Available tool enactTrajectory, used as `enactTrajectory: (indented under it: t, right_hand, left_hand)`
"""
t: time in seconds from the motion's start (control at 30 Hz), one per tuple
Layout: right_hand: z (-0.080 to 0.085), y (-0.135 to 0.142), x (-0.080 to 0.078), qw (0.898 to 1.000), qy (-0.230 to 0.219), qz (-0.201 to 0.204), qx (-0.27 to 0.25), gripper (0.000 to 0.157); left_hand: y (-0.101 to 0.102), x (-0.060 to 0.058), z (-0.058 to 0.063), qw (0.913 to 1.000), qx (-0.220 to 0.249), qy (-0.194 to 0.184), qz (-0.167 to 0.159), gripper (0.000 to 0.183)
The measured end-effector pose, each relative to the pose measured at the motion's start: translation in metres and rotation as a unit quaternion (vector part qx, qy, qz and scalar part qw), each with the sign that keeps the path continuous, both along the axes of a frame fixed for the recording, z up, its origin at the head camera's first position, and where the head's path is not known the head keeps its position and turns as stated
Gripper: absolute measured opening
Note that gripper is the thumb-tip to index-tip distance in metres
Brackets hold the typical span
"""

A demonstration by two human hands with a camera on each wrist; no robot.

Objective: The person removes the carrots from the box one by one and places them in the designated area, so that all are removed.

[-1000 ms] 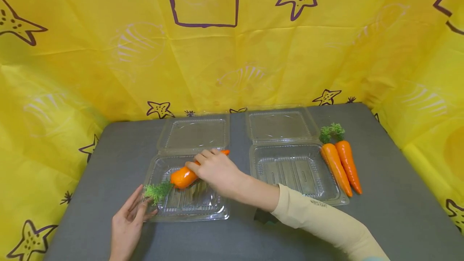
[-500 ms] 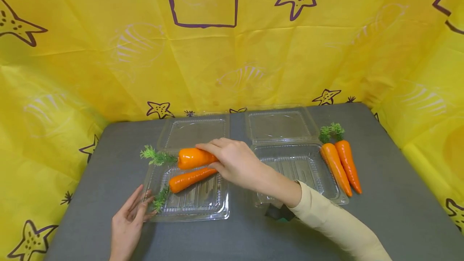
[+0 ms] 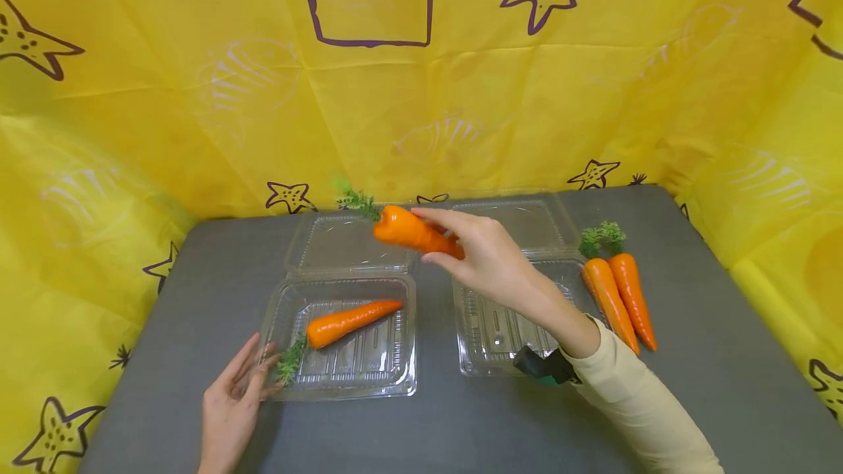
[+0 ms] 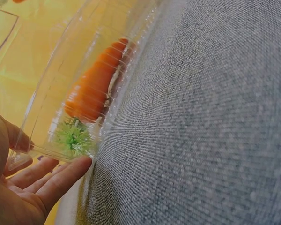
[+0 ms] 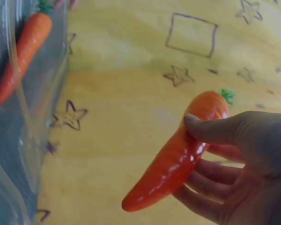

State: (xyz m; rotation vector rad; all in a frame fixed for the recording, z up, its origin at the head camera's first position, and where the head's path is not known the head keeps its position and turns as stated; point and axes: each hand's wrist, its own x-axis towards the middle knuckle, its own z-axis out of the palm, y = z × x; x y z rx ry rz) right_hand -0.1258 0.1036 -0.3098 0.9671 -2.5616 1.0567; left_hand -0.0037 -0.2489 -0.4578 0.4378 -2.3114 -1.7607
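Note:
My right hand (image 3: 490,258) holds an orange carrot (image 3: 408,229) with a leafy green top in the air, near and above the gap between two clear plastic containers. In the right wrist view, its thumb presses one side of the carrot and the fingers lie along the other. My left hand (image 3: 230,401) rests at the left rim of the left clear container (image 3: 342,391), its fingers fairly straight against the plastic, as the left wrist view also shows. Inside that container a second carrot (image 3: 349,324) lies slanted, its green leaves towards my left hand.
The right clear container (image 3: 470,366) stands with its lid folded back, partly hidden by my right forearm. Two more carrots (image 3: 612,302) lie side by side at its right edge. The left container's lid (image 3: 323,247) is folded back too. A yellow patterned cloth (image 3: 369,108) surrounds the grey table (image 3: 369,437).
My right hand has lifted one carrot out of the left container and moved it up and to the right. The other carrot there is uncovered. My left hand has stayed in place.

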Motion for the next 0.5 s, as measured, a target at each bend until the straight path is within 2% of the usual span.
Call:
enactTrajectory:
  t: [0.2, 0.37, 0.5]
  right_hand:
    - [0.013, 0.03, -0.009, 0.997, -0.026, -0.042, -0.053, 0.061]
    - [0.019, 0.059, -0.013, 0.993, -0.01, -0.08, -0.088, 0.061]
    - [0.022, 0.078, -0.014, 0.99, -0.007, -0.109, -0.093, 0.06]
  left_hand:
    - [0.0, -0.001, 0.001, 1.0, 0.002, -0.009, 0.0, 0.048]
    - [-0.001, 0.0, 0.0, 0.9997, -0.017, -0.014, -0.007, 0.048]
    - [-0.001, 0.001, 0.001, 0.9998, -0.016, -0.013, -0.008, 0.048]
